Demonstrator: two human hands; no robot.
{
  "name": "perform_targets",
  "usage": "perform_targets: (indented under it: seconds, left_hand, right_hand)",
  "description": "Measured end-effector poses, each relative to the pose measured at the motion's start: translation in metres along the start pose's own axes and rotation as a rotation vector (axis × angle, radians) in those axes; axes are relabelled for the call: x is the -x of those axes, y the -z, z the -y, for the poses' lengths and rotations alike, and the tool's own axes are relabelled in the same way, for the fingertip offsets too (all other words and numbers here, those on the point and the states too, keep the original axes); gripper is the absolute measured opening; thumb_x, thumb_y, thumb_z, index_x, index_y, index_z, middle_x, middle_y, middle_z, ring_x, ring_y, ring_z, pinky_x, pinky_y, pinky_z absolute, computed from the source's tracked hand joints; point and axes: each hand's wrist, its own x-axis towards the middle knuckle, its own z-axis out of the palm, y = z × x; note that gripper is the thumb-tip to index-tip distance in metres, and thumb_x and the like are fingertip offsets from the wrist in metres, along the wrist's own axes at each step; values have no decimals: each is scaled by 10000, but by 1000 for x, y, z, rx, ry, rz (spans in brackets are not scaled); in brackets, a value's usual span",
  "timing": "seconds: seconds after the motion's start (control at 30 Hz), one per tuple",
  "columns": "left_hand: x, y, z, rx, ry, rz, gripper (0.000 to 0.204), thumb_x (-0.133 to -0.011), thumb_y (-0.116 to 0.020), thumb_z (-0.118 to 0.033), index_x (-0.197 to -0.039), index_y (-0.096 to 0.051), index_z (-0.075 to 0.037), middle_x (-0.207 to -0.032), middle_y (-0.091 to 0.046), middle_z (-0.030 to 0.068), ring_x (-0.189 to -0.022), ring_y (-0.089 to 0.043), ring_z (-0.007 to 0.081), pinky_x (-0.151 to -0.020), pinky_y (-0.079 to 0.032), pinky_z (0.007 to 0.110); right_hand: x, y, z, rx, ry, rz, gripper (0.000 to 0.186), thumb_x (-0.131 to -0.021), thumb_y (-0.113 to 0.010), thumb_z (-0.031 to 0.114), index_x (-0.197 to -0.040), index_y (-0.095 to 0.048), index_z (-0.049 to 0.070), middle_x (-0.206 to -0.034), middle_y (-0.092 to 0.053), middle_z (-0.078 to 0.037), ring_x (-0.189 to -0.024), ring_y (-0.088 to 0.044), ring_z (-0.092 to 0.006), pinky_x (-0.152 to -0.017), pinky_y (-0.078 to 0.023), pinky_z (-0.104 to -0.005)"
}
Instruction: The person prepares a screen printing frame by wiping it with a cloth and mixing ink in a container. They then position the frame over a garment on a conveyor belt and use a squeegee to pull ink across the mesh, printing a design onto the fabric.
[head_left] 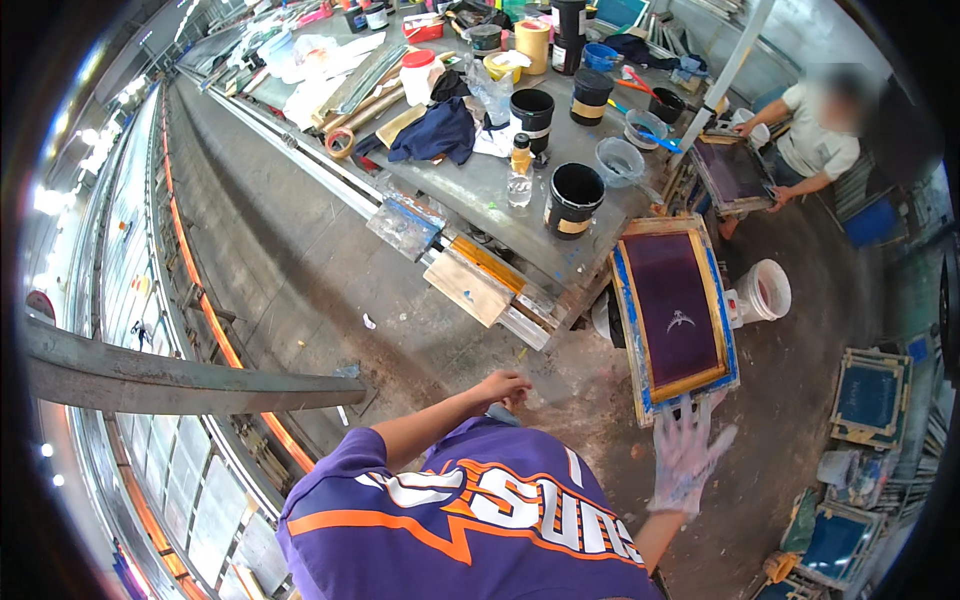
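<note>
My right hand [685, 460], in a thin translucent glove, is open with its fingers spread. Its fingertips meet the lower edge of a screen printing frame [672, 305]; whether they press on it or only overlap it I cannot tell. The frame has a wooden rim with blue edging, dark purple mesh and a small pale winged mark. It leans upright off the corner of the worktable. In front of my body, my bare left hand [504, 388] has its fingers curled in, and I see nothing in them.
Black tubs [574, 201], a bottle [520, 172] and cloths crowd the metal worktable [460, 210]. A white bucket [765, 290] stands beside the frame. At far right another person [818, 130] holds a second frame [735, 172]. A metal beam [190, 380] juts in at left; more frames [870, 397] stand at lower right.
</note>
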Motion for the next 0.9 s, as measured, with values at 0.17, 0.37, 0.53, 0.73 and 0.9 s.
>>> perform_targets:
  seconds: [0.17, 0.37, 0.53, 0.73, 0.9]
  left_hand:
    - [42, -66, -118, 257, -276, 351, 441, -973, -618, -387, -1320, -610, -115, -1175, -678, 35, -1012, -635, 155, -861, -467, 292]
    - [68, -66, -148, 738, -429, 511, 334, -986, -617, -262, -1263, -639, -77, -1229, -671, 42, -1126, -632, 188, -1025, -478, 380]
    - [69, -45, -147, 747, -451, 586, 245, -947, -672, -199, -1153, -676, -66, -1171, -691, 57, -1064, -656, 178, -963, -524, 370]
    - [79, 6, -175, 777, -443, 560, 211, -940, -684, -176, -1122, -673, -69, -1102, -699, 49, -997, -673, 175, -915, -536, 354]
    - [62, 95, -179, 614, -616, 478, 183, -956, -668, -182, -1100, -664, -69, -1049, -689, 23, -965, -661, 141, -874, -528, 321]
  right_hand:
    - [-33, -103, -53, -387, -308, 389, 775, -969, -352, 693, -1584, -254, 231, -1651, -200, -92, -1491, -190, -402, -1205, -160, -550]
    - [-16, -149, -101, -629, -444, 426, 785, -971, -366, 681, -1588, -237, 214, -1660, -183, -60, -1534, -80, -332, -1216, -82, -573]
    - [-17, -156, -119, -667, -489, 501, 801, -967, -381, 678, -1586, -241, 190, -1653, -206, -70, -1537, -63, -327, -1209, -84, -584]
    - [-43, -171, -158, -867, -558, 462, 792, -965, -383, 681, -1582, -261, 201, -1639, -240, -113, -1534, -98, -330, -1199, -110, -577]
    - [-87, -216, -221, -913, -624, 633, 781, -981, -400, 634, -1578, -265, 148, -1629, -255, -140, -1523, -169, -318, -1199, -120, -572]
